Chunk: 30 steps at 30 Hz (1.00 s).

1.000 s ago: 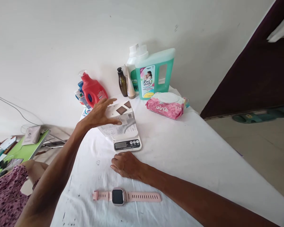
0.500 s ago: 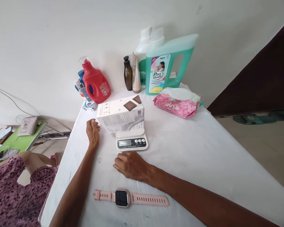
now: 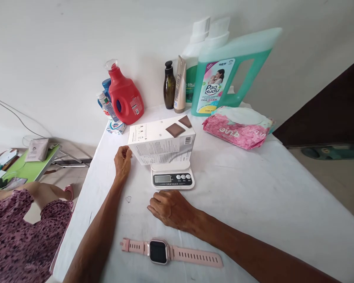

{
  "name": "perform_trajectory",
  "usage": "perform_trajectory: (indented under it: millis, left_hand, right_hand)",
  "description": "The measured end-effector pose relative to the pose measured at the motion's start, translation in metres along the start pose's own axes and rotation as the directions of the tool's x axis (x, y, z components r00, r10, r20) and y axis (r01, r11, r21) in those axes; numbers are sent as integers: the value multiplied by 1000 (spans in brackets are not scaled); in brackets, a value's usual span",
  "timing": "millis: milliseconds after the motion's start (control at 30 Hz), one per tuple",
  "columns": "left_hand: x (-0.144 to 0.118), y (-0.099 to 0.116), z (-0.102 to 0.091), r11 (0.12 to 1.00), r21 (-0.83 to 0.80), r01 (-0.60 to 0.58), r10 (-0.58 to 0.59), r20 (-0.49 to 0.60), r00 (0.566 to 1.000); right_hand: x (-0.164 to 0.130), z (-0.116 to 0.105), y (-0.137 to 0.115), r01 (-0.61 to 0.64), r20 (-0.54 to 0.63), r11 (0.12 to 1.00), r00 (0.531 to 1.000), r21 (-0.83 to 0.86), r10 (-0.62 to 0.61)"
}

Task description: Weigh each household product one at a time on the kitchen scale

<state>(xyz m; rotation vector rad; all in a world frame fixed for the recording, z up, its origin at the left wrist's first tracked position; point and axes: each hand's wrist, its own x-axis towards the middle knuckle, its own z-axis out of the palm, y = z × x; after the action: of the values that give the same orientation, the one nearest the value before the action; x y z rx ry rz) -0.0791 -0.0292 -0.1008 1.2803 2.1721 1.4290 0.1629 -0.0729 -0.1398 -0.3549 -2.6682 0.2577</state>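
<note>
Presently, head view: left hand (image 3: 123, 164), extended forward, half-curled, grasp indeterminable; box (image 3: 161, 147), immediately right of it, on scale (image 3: 173, 181). Right hand (image 3: 171, 209), knuckles up, loosely clenched on desk (image 3: 242, 188), just nearside of scale; watch (image 3: 158, 252), nearside of that hand.

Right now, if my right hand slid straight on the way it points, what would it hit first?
Probably your left forearm, across the tablecloth. Your right hand seems to point past the scale, though depth is hard to judge.
</note>
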Motion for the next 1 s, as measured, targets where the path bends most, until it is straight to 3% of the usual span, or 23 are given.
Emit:
perform_trajectory:
  millis: [433,600,700,800,900,1000]
  left_hand:
    - [0,3,0,999,36,-4,3,26,1000]
    - [-2,2,-6,990,-139,-33,38,37,999]
    - [-5,19,-12,965,-228,-127,162,141,977]
    - [-6,50,-13,953,-230,-196,254,257,932]
    - [-3,78,-12,949,-287,-131,241,391,889]
    - [-1,92,-14,954,-299,-33,182,487,854]
  right_hand:
    - [0,1,0,-4,-45,1000,999,17,4]
    - [1,0,-1,-23,-36,999,999,35,24]
    - [1,0,0,-32,-12,998,999,51,33]
    - [3,-1,0,-37,24,998,999,42,36]
    - [5,-5,-2,-45,63,998,997,31,43]
    - [6,-8,-3,-56,103,998,993,22,54]
